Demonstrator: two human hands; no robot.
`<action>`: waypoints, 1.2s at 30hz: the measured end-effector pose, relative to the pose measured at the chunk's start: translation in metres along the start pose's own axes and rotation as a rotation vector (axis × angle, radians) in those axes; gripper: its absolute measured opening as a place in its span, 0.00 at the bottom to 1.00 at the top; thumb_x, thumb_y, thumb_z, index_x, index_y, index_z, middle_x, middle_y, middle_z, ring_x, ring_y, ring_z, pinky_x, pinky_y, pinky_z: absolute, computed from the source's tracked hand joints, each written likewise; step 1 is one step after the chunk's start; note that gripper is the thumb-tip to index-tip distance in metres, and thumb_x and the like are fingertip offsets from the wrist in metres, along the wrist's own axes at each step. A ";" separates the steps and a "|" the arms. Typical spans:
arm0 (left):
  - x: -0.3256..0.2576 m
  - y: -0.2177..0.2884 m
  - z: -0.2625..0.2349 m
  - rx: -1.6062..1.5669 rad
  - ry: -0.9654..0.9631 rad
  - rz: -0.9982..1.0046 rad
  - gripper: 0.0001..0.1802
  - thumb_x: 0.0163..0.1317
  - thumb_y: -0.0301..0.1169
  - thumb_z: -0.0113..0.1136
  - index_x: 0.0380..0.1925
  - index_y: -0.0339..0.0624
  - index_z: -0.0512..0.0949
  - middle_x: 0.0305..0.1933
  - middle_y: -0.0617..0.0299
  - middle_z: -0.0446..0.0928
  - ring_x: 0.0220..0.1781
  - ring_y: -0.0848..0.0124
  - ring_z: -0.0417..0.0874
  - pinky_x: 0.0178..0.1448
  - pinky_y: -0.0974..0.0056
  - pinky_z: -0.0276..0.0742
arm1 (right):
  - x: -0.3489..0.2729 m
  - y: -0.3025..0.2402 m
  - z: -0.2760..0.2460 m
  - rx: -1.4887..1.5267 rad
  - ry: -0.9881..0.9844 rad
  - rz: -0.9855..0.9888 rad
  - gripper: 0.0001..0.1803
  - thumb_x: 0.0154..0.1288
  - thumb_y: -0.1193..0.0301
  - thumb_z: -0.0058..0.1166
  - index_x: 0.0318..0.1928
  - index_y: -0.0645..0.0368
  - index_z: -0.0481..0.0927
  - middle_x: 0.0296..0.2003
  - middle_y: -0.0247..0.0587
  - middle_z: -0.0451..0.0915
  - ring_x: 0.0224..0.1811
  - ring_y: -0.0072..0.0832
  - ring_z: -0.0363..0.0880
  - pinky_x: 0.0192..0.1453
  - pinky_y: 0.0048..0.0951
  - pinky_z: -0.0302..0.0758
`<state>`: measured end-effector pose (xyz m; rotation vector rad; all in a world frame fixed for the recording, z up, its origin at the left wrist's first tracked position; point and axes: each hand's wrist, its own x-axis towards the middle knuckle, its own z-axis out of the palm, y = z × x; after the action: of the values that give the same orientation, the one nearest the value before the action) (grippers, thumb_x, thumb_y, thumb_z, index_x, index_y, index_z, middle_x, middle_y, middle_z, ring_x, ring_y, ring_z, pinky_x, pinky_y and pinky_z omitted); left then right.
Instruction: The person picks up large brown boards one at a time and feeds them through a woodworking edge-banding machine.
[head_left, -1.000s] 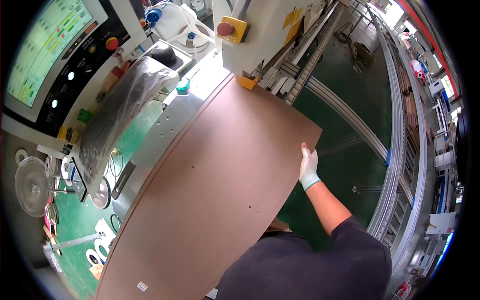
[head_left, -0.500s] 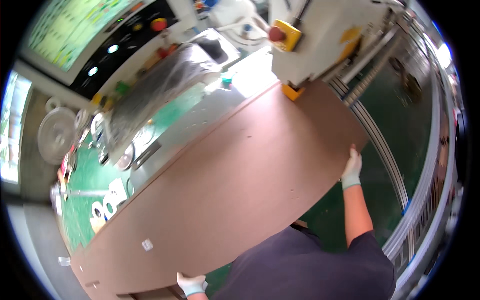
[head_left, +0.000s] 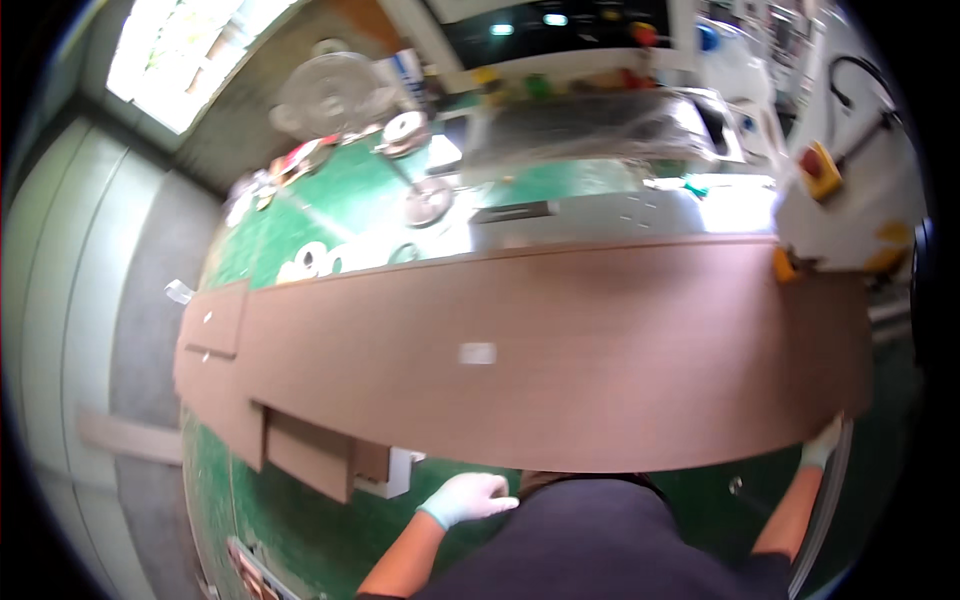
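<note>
A long brown board [head_left: 620, 350] lies lengthwise across the machine's front in front of me, with a small white label [head_left: 478, 353] on its face. My right hand [head_left: 822, 443], in a white glove, grips the board's near edge at the right end; its fingertips are blurred. My left hand [head_left: 468, 498], gloved too, hangs just off the near edge by my body. Its thumb and loosely bent fingers are apart, with nothing between them.
Smaller brown boards [head_left: 310, 450] lie at the left, under and beside the long one. Behind it are a grey metal bed [head_left: 600, 215], tape rolls [head_left: 312, 255] and a plastic-covered unit [head_left: 590, 125]. A white machine housing with a red button [head_left: 810, 160] stands at the right.
My view has swung left, bringing the smaller boards into sight. My left hand has come away from the board's near edge; my right hand stays at its right end.
</note>
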<state>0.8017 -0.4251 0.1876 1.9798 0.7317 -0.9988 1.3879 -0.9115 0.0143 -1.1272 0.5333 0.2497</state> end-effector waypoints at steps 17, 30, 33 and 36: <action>0.057 0.021 -0.030 0.566 0.426 0.119 0.61 0.48 0.53 0.76 0.82 0.59 0.56 0.86 0.43 0.46 0.86 0.33 0.41 0.82 0.26 0.37 | -0.158 0.102 0.106 0.270 0.079 0.009 0.41 0.83 0.38 0.29 0.78 0.56 0.65 0.78 0.41 0.65 0.77 0.45 0.65 0.81 0.46 0.63; 0.115 -0.047 -0.117 0.442 1.007 0.116 0.43 0.64 0.51 0.64 0.74 0.39 0.68 0.80 0.42 0.63 0.81 0.39 0.58 0.84 0.37 0.48 | -0.245 0.154 0.127 0.316 -0.158 0.381 0.37 0.73 0.40 0.54 0.71 0.51 0.73 0.70 0.38 0.75 0.71 0.42 0.72 0.78 0.51 0.65; 0.147 -0.044 -0.135 0.365 1.105 -0.034 0.47 0.64 0.52 0.62 0.77 0.36 0.62 0.83 0.39 0.58 0.84 0.40 0.54 0.85 0.38 0.46 | -0.241 0.145 0.138 0.407 -0.047 0.396 0.39 0.71 0.40 0.57 0.72 0.52 0.72 0.70 0.43 0.75 0.71 0.46 0.71 0.78 0.54 0.65; 0.156 -0.001 -0.135 0.397 1.071 -0.068 0.48 0.66 0.53 0.60 0.78 0.34 0.60 0.83 0.39 0.56 0.85 0.39 0.52 0.85 0.38 0.45 | -0.200 0.141 0.119 0.367 0.191 0.247 0.40 0.69 0.43 0.61 0.73 0.51 0.71 0.73 0.46 0.70 0.73 0.46 0.69 0.78 0.56 0.64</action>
<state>0.9355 -0.2897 0.1076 2.8442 1.2139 -0.0069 1.1872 -0.7300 0.0460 -0.7308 0.8530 0.2463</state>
